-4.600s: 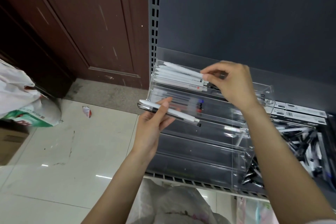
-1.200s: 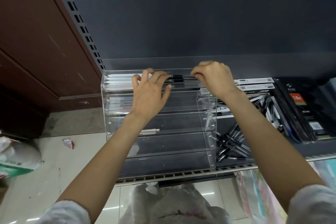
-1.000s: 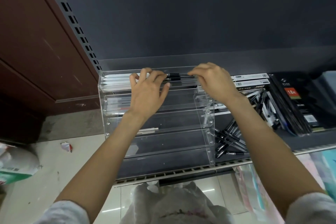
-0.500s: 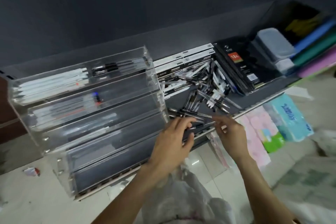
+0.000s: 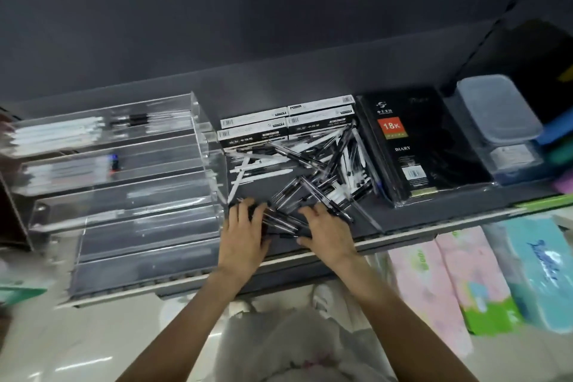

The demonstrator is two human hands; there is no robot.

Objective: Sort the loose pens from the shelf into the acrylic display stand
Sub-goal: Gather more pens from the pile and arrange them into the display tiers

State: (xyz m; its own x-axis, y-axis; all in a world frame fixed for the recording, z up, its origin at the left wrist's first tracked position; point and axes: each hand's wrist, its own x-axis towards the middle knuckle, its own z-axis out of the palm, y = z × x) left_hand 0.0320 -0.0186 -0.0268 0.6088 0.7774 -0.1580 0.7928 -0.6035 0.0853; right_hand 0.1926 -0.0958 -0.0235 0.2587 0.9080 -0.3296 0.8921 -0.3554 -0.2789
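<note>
Both hands, left hand (image 5: 245, 232) and right hand (image 5: 325, 231), lie spread with fingers on the near edge of the loose pens (image 5: 313, 174) heaped criss-cross on the shelf (image 5: 434, 211), gripping nothing clearly, with the acrylic display stand (image 5: 124, 183) just left of them.

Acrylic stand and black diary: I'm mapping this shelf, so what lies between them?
In the head view, the pile of loose pens and, behind it, white pen boxes fill the stretch between the acrylic stand and the diary.

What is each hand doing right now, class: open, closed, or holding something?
Left hand: open, fingers spread on the loose pens.
Right hand: open, fingers resting flat on the same pile.
</note>
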